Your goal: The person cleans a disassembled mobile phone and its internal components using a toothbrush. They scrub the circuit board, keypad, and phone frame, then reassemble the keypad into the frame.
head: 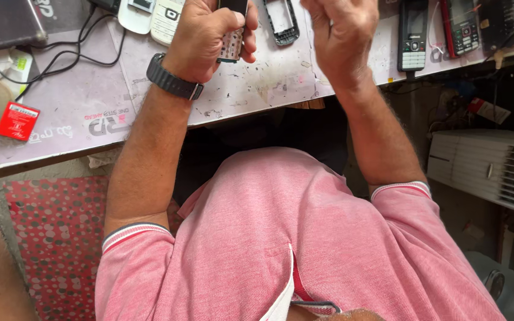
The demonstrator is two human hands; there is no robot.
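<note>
A cluttered repair bench was seen from above, topped with a worn pale-lilac work mat (90,101) scuffed and stained near the front edge. Loose black cables (60,56) were trailed across its left side, next to a small red card packet (17,120). Along the far edge a white keypad phone shell (168,18), an empty grey phone frame (281,22), a black bar phone with a light keypad (413,34) and a red-and-black bar phone (460,27) were laid out.

The small stripped-down keypad phone with a black top and bare grey key grid (231,35) was held just above the mat near the far edge, wrapped tight in the left hand (206,38), fingers curled around its sides. A black ribbed wristband (172,77) was worn on that wrist.

The right hand (343,35) was raised beside it, fingers bunched inward; whether anything was pinched in them couldn't be made out, tbh.

That phone would probably be light and rigid, but fragile with its cover off, so it'd best be gripped by the long edges, not the exposed key grid.
</note>
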